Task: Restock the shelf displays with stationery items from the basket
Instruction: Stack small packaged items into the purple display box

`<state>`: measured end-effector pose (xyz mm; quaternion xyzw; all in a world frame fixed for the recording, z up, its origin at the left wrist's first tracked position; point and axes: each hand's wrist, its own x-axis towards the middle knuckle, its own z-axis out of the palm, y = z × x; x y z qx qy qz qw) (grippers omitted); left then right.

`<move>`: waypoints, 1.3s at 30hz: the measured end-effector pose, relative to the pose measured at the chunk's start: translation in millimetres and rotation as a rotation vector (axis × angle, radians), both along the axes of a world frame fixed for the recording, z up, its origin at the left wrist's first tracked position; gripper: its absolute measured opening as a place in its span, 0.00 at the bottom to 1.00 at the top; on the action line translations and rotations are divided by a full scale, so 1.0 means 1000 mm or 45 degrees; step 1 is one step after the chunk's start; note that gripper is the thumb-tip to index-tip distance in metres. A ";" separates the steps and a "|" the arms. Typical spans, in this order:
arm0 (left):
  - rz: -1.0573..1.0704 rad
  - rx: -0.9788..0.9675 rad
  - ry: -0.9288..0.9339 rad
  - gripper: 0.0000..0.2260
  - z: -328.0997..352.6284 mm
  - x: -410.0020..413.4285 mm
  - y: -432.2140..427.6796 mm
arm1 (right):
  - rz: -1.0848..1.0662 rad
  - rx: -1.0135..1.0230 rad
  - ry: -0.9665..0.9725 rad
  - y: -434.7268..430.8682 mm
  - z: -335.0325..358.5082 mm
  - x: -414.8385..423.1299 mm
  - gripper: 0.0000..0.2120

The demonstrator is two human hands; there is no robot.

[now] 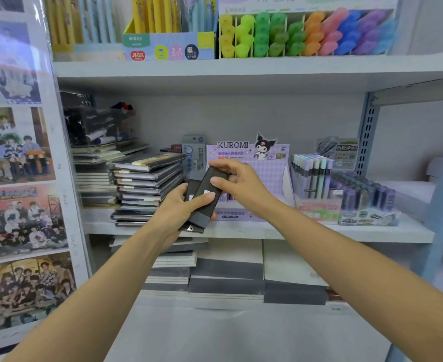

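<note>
My left hand (178, 210) grips a small bundle of flat black packets (194, 220) in front of the middle shelf (267, 231). My right hand (238, 184) pinches the upper end of the top black packet (210, 194), which lies tilted across the bundle. Just behind both hands stands a purple Kuromi display box (262, 163) on the middle shelf. The basket is out of sight.
Stacked dark notebooks (147, 184) fill the left of the middle shelf. Lead-refill displays (317, 178) stand to the right. The top shelf carries pens (163, 24) and coloured highlighters (306, 32). Grey and white pads (228, 275) lie below. A poster panel (19, 178) lines the left side.
</note>
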<state>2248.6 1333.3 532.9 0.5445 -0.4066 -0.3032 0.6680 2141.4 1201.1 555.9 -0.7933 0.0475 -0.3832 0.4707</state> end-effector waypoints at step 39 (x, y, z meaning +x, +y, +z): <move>0.145 -0.059 -0.212 0.16 -0.008 -0.035 -0.026 | -0.060 0.140 0.015 -0.006 -0.013 -0.056 0.24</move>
